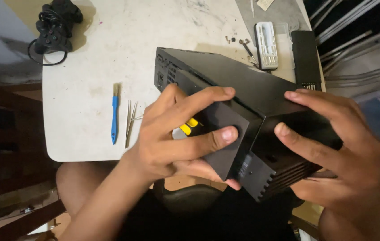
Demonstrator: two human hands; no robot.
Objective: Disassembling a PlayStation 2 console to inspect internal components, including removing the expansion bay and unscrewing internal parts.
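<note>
Seemingly, a black console (248, 111) is held tilted over the worktop's (83, 98) near edge. It is gripped by the left hand (176, 138) and the right hand (333, 147). Steady, two-sided support is advised.

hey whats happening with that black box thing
A person holds a black game console tilted over the edge of a white table, left hand gripping its near end, right hand its other side. The left hand also seems to hold a yellow-handled tool. A blue tool, tweezers, a bit case and a black controller lie on the table.
</note>
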